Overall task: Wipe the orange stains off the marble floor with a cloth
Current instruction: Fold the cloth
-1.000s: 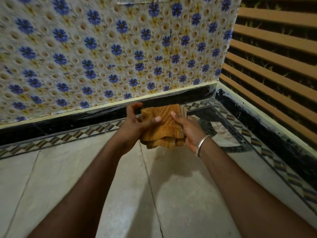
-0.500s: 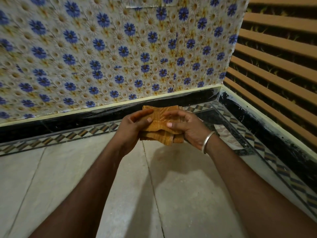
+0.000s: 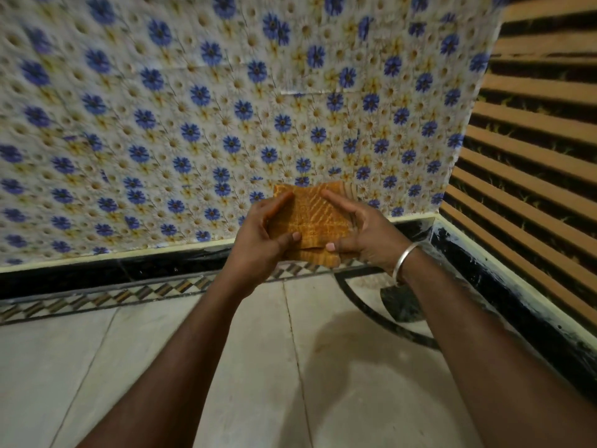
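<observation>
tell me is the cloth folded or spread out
Folded. The cloth is a small thick square held between the left hand and right hand, with stacked edges showing along its bottom.

the pale marble floor (image 3: pixel 155 367) lies open on the left and through the near middle, flat ground where a hand could sweep freely. the far side is shut off by the wall papered with blue and yellow flowers (image 3: pixel 193 124), with a black glossy skirting (image 3: pixel 97 276) along its foot. on the right a wall of brown wooden slats (image 3: pixel 533 156) closes in and meets the flowered one in a tight far-right corner. the left hand (image 3: pixel 261 237) and right hand (image 3: pixel 365 234) hold the folded orange cloth (image 3: pixel 310 218) up before the far wall, off the floor beneath.
</observation>
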`<state>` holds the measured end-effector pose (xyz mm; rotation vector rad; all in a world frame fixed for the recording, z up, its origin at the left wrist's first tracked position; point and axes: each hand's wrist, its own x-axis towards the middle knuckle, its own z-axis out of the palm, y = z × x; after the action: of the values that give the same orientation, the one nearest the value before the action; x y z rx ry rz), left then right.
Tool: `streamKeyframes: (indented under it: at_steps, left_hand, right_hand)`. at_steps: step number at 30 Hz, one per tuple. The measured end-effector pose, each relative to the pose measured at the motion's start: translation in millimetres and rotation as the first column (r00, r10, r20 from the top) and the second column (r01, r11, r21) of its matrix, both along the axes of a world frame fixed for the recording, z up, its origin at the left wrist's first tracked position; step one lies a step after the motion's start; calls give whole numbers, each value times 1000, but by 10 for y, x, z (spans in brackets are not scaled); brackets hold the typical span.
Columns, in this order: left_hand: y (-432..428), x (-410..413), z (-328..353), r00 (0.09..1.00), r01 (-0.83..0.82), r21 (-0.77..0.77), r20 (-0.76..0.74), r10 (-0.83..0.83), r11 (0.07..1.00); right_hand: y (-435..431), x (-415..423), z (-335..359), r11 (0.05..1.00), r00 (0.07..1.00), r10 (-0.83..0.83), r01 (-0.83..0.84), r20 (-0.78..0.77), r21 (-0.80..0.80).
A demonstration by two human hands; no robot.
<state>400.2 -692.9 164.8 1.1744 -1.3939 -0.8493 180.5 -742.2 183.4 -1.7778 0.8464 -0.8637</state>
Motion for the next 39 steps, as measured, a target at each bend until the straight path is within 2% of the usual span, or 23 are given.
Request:
streamKeyframes:
  at_steps: [7,11,14,18,23,26,29,31,34,39]
  left_hand:
    - [-273,214,1129,996,-75,-139,-48,69,987]
    - [-405,308,1932,993,-115,-142,-48,109,983]
    - [-483,362,2493,985,-169,-149,4,172,974]
    - [-637,476,3565,960,-268,-145,42,277,952]
    - [-671,582,4954,921,-390,-154,-80,382,908]
    - [-607,654,5783,869,-494,-132,-106,483,859]
    - [-414,751,6519,809,-570,-181,48,586,802]
    - [-232,810,6891,781,-572,-194,167,601,797]
    - [33,909,7292,766,-575,-146,252,592,805]
    - [114,1132,7571,769,-559,-113,299,565,821]
  right_hand:
    - [-292,362,1095,986,998,16,-6,57,-167]
    - [-477,570,1782,994,985,-18,36,171,-104]
    - [-547,737,2274,991,972,-77,99,220,-93]
    - [-693,992,3330,975,933,-200,221,298,-38]
    - [-662,1347,4793,889,835,-410,456,368,-43]
    - [-569,1531,5662,824,811,-503,554,298,-117]
    - [-368,1656,6380,805,838,-533,545,120,-232]
    - [-190,1720,6742,807,840,-543,527,17,-268]
    - [66,1843,7210,816,839,-538,494,-80,-299]
    - [141,2089,7505,806,823,-554,492,-128,-329]
